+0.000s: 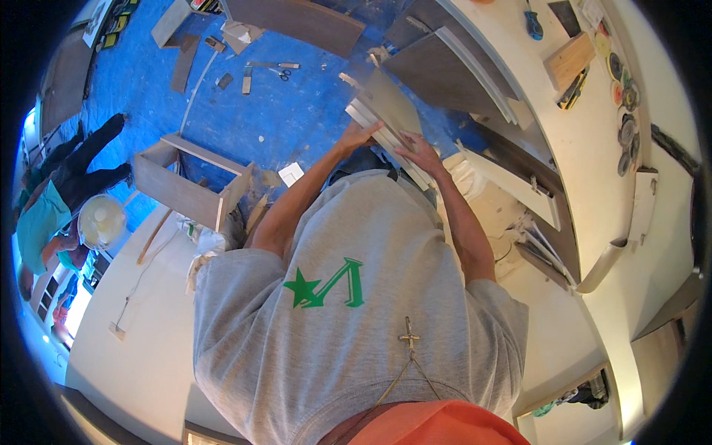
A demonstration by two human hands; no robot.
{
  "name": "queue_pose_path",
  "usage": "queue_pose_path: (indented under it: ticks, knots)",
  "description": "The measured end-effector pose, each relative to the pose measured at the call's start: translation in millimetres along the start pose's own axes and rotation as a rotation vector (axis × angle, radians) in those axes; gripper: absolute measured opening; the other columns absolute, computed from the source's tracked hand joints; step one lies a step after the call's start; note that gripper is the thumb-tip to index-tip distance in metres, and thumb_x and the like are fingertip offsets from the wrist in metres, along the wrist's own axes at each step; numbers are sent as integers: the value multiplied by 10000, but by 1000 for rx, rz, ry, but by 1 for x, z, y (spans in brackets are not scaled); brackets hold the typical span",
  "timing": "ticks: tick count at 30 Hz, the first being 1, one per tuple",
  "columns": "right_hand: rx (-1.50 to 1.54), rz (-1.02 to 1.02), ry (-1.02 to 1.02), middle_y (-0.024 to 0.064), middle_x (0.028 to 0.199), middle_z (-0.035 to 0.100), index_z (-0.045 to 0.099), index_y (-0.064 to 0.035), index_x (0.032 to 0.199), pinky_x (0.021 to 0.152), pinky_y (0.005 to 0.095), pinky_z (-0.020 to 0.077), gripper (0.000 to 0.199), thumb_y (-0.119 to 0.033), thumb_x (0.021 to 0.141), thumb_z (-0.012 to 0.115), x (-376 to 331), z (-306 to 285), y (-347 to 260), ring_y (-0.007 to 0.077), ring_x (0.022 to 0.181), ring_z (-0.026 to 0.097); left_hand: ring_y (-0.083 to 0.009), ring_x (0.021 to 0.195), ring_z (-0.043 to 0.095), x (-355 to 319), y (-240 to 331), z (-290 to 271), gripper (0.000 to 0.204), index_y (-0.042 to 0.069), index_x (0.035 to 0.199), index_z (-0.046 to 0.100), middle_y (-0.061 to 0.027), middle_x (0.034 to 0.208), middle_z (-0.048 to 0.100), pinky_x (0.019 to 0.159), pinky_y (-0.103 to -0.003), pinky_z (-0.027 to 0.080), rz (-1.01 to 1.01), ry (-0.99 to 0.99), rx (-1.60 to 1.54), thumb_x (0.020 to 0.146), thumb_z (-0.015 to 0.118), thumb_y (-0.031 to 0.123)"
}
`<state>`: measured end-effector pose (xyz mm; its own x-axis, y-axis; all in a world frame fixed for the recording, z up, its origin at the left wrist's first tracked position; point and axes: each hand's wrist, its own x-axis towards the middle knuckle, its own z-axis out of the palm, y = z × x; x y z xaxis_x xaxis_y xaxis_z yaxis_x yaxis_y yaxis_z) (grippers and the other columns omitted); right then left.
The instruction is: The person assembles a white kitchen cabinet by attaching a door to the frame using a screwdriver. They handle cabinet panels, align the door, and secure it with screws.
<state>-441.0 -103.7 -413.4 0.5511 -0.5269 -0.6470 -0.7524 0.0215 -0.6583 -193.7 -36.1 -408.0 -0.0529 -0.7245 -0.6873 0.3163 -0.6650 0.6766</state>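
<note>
In front of my body I hold a few long, pale boards (391, 145) stacked face to face and tilted, their light edges showing. My left hand (359, 138) is closed around their left side. On the other side, my right hand (420, 154) grips the boards with bent fingers. Just beyond the hands, a wider grey-brown panel (393, 100) leans away; whether it belongs to the same stack I cannot tell. The lower ends of the boards reach down close to my shirt.
Blue sheeting (245, 119) covers the floor, with scissors (282, 73) and offcuts on it. An open drawer box (194, 180) stands left. On the right, a white worktop (549, 148) carries a screwdriver (533, 24), a wood block (569, 61) and several discs. Another person (48, 215) is far left.
</note>
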Motion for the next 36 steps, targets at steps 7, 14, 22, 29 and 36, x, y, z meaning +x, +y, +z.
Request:
queue_pose_path:
  ticks: [7,14,22,29,36]
  knots:
    - [44,-28,-48,213,1375,557,551,-101,1410,1101,428,385,783,-558,803,740,6,-8,-3,349,1286,510,-274,1043,659,5,-6,-7,824,25,1381,470,-148,1210,640,804,-409,589,-87,47,60,824,760,557]
    - [-13,-111,-14,167,1351,581,577,-170,1401,1091,418,393,757,-600,798,730,15,-7,9,319,1272,525,-250,988,676,3,-7,0,732,8,1310,537,-133,1149,665,775,-386,592,47,104,83,838,761,520]
    - [-454,-99,140,156,1324,598,601,-180,1348,1072,451,405,689,-640,840,661,3,-1,2,368,1220,552,-249,1005,677,-10,-4,-5,676,23,1305,541,-132,1147,662,821,-391,585,-81,68,52,870,731,505]
    - [-483,-248,368,129,1230,645,613,-196,1320,975,469,465,435,-440,962,588,-2,-25,1,359,1143,595,-282,1037,655,-18,-20,-18,799,8,1366,471,-150,1226,619,850,-421,576,-112,46,71,861,706,581]
    - [-298,-222,538,173,1204,635,581,-137,1315,898,505,520,366,-324,1007,517,1,-67,-7,378,1101,617,-322,1244,552,-20,-24,-20,833,-13,1426,404,-202,1358,526,959,-482,543,-172,28,85,883,695,548]
